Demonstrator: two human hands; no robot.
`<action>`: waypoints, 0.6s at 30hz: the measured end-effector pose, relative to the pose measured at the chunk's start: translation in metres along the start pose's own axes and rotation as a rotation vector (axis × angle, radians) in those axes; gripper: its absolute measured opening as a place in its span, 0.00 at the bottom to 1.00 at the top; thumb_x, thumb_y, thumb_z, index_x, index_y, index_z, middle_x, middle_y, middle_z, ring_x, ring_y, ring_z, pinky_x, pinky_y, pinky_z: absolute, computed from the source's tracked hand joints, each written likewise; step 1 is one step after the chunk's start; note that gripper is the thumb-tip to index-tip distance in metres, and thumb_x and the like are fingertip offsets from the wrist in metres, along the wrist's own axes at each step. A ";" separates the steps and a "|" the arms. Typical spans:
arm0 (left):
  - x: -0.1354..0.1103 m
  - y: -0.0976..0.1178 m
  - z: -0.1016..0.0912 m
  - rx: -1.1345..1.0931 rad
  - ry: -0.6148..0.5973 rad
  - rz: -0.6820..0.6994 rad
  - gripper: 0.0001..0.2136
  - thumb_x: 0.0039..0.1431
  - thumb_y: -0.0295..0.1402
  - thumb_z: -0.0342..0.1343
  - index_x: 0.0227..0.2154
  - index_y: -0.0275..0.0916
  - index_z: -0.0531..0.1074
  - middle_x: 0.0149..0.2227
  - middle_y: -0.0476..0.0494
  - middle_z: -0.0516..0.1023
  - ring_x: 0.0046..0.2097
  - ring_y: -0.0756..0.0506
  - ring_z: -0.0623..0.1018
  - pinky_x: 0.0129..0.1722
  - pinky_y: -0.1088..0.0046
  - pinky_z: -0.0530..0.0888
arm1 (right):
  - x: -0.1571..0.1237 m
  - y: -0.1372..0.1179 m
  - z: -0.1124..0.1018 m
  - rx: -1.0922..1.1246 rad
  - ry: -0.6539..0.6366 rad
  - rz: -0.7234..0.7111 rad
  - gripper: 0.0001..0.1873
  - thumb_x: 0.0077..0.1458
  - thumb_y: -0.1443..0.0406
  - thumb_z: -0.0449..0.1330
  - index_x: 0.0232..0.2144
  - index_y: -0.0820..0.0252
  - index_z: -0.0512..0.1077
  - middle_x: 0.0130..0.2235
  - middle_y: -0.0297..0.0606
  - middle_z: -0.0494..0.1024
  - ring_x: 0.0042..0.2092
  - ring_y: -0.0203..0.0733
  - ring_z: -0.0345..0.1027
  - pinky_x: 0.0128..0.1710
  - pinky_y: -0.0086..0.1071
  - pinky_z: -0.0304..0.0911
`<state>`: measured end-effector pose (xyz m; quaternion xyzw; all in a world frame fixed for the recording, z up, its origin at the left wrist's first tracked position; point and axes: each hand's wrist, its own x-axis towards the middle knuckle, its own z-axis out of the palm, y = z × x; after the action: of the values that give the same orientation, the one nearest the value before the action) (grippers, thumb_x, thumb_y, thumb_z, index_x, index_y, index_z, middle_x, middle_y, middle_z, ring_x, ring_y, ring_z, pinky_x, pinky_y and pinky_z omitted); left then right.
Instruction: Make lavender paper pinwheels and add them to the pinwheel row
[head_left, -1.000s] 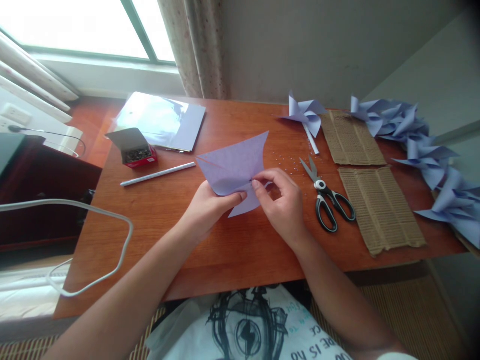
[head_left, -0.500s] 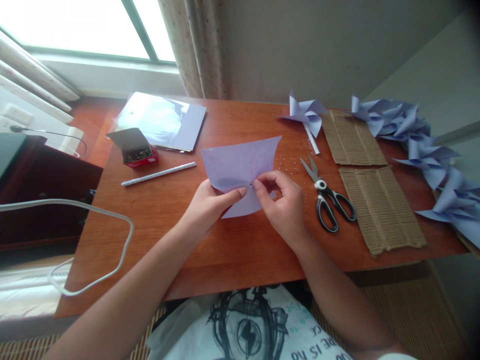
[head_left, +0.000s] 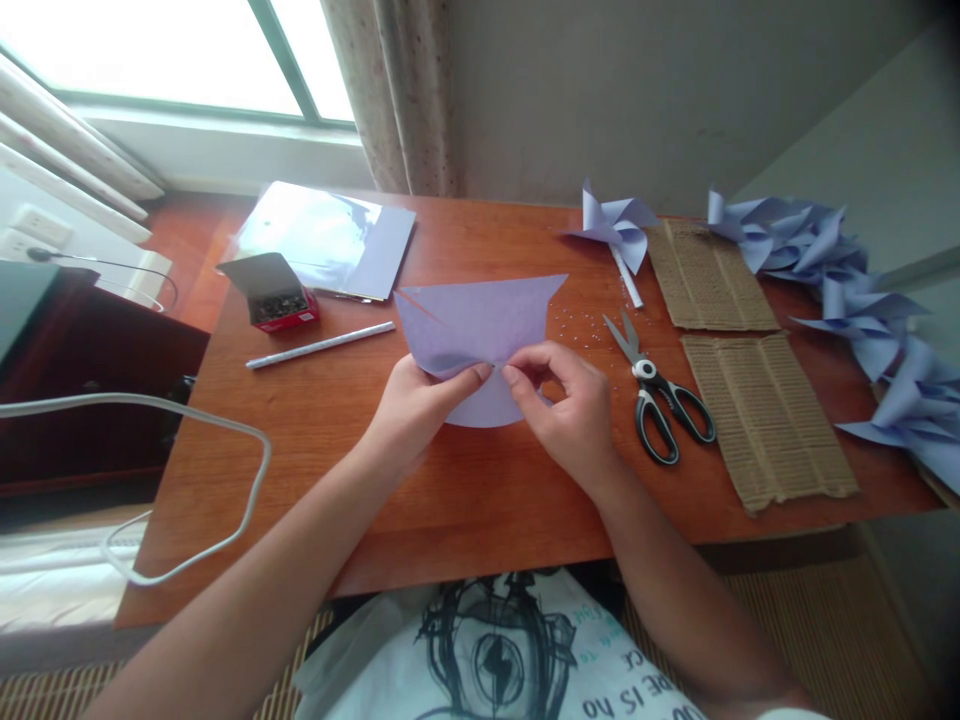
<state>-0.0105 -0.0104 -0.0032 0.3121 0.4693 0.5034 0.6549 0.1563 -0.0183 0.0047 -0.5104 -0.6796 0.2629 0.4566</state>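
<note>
A lilac paper sheet (head_left: 480,330) with cut, folded flaps is held just above the middle of the wooden table (head_left: 465,500). My left hand (head_left: 416,410) grips its lower left part, thumb pressed toward the centre. Pinching the paper's centre from the right is my right hand (head_left: 566,405), where a small pin head seems to sit between the fingertips. Both hands are closed on the paper.
Black-handled scissors (head_left: 652,390) and scattered tiny pins (head_left: 577,325) lie right of my hands. Two corrugated cardboard pieces (head_left: 765,410), a finished pinwheel (head_left: 615,225) and several more (head_left: 862,310) sit further right. A white stick (head_left: 319,345), pin box (head_left: 274,295) and paper pad (head_left: 330,235) lie left.
The paper has turned and flattened: its upper edge now runs level and wider, and a flap has been brought down to the centre. Both hands stayed nearly in place.
</note>
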 end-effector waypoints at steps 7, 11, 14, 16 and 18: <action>0.004 0.010 -0.004 -0.067 0.050 0.020 0.16 0.49 0.32 0.72 0.40 0.33 0.80 0.43 0.38 0.85 0.40 0.42 0.83 0.41 0.69 0.79 | 0.007 0.014 -0.021 0.112 -0.084 0.109 0.05 0.63 0.65 0.61 0.39 0.54 0.78 0.40 0.36 0.82 0.40 0.42 0.78 0.41 0.35 0.72; 0.007 0.014 -0.009 -0.088 0.065 0.001 0.16 0.50 0.31 0.71 0.43 0.33 0.80 0.44 0.37 0.85 0.42 0.40 0.83 0.40 0.69 0.79 | 0.011 0.017 -0.033 0.210 -0.289 0.124 0.10 0.64 0.69 0.59 0.42 0.54 0.79 0.41 0.35 0.83 0.43 0.41 0.78 0.45 0.34 0.72; 0.008 0.015 -0.011 -0.100 0.055 -0.010 0.16 0.51 0.31 0.70 0.44 0.34 0.79 0.44 0.37 0.85 0.42 0.40 0.83 0.39 0.69 0.79 | 0.014 0.016 -0.039 0.214 -0.435 0.052 0.15 0.62 0.73 0.56 0.43 0.54 0.80 0.43 0.35 0.83 0.46 0.40 0.77 0.48 0.34 0.70; 0.008 0.015 -0.012 -0.105 0.048 -0.018 0.16 0.51 0.31 0.70 0.44 0.34 0.79 0.43 0.37 0.85 0.42 0.40 0.83 0.40 0.68 0.79 | 0.016 0.014 -0.041 0.229 -0.490 -0.002 0.17 0.61 0.74 0.56 0.45 0.54 0.80 0.45 0.36 0.84 0.46 0.40 0.77 0.49 0.34 0.70; 0.008 0.014 -0.012 -0.100 0.048 -0.025 0.17 0.50 0.32 0.71 0.43 0.33 0.79 0.43 0.37 0.85 0.42 0.39 0.83 0.41 0.67 0.78 | 0.016 0.013 -0.041 0.247 -0.495 -0.035 0.16 0.61 0.73 0.58 0.45 0.54 0.80 0.44 0.36 0.84 0.46 0.41 0.77 0.48 0.34 0.70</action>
<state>-0.0260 0.0004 0.0022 0.2608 0.4629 0.5256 0.6644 0.1974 -0.0032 0.0176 -0.3593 -0.7421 0.4524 0.3399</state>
